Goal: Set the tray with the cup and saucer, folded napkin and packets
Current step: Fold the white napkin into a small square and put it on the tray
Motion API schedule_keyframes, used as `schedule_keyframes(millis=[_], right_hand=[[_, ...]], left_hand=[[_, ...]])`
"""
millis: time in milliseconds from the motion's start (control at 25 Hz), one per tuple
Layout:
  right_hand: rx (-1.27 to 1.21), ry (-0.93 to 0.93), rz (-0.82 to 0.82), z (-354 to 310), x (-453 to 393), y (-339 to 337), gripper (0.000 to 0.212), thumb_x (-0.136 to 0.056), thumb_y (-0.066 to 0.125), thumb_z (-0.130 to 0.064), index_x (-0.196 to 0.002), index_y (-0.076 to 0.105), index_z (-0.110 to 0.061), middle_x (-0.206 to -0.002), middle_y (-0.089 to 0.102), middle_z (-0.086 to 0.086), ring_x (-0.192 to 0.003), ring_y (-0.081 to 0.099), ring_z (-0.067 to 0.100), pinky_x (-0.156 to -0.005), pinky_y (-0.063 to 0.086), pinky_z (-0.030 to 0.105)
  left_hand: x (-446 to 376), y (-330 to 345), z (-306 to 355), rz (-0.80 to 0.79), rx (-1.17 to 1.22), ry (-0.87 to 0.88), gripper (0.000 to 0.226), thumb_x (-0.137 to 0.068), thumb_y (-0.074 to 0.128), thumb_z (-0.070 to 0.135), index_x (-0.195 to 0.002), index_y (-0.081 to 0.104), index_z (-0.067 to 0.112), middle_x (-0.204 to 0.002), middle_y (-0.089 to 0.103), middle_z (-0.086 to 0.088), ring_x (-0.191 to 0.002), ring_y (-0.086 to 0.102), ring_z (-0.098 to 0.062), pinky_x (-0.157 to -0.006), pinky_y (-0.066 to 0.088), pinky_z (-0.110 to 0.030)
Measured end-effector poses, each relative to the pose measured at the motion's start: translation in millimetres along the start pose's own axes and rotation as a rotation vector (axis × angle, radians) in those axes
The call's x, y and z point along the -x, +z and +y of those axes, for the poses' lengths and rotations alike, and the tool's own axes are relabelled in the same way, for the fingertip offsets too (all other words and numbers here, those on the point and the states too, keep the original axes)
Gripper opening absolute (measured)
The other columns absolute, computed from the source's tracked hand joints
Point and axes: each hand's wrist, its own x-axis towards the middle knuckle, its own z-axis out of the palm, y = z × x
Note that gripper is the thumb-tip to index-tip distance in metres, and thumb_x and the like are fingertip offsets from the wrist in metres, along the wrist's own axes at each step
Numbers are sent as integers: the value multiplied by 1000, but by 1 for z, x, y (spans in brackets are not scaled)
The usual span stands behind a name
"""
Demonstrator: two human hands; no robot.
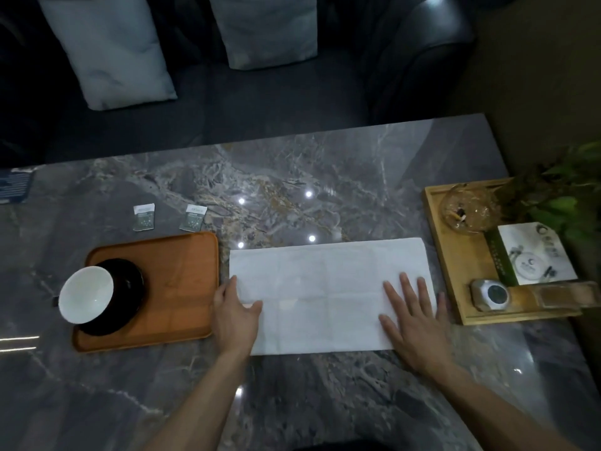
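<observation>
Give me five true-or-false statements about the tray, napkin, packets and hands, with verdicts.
1. The cup sits on the saucer on the tray. True.
2. Both packets lie on the tray. False: they lie on the table beyond it.
3. The napkin lies right of the tray. True.
4. The left hand holds the cup. False: it rests at the napkin's left edge.
5. The right hand lies flat on the napkin. True.

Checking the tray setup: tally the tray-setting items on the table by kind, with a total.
Trays: 1 - orange tray
Cups: 1 - white cup
Saucers: 1 - dark saucer
Napkins: 1 - white napkin
Packets: 2 - left packet, right packet
Total: 6
</observation>
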Motion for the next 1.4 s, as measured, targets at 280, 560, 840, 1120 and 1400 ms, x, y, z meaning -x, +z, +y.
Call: schedule_keyframes(millis=[280,560,840,1120,1400], right_hand=[[-69,-82,-46,23,29,-2,73,-88,3,-72,-152,-8,-39,-162,-18,-1,-147,-26,22,-122,-4,51],[-87,-51,-89,26,41,-1,77,-82,-4,-76,-149,-18,-40,-158,-32,-2,-143,-33,21,-122,-3,51],[-107,-144,-44,-6,33,9,71,-92,13,-71,-152,-7,-41,-162,-21,0,-146,-29,24,-120,-13,46],[-108,-151,36,-7,31,17,75,-93,21,-70,-154,-3,-35,-164,-12,0,-150,-16,26,-121,-8,52],[-66,-102,31,24,57,24,86,-91,20,-71,-155,13,-13,-164,9,12,-151,3,33,-119,8,56]], left_hand=[[-15,-3,4,-33,207,-143,73,-72,80,15,-136,45,16,-127,58,-11,-108,60,-32,-88,50,-41],[-22,-20,-8,-142,428,-243,22,-93,59,28,-105,58,9,-100,65,-12,-83,61,-25,-67,47,-34],[-14,-44,-25,45,195,26,24,-102,42,32,-98,51,10,-87,59,-4,-81,54,-26,-70,35,-35],[-12,-65,-29,72,96,112,20,-100,42,43,-100,48,24,-93,63,-1,-81,59,-24,-72,45,-39],[7,-62,4,-2,413,89,11,-92,63,37,-90,56,29,-88,69,-4,-83,67,-24,-68,53,-41]])
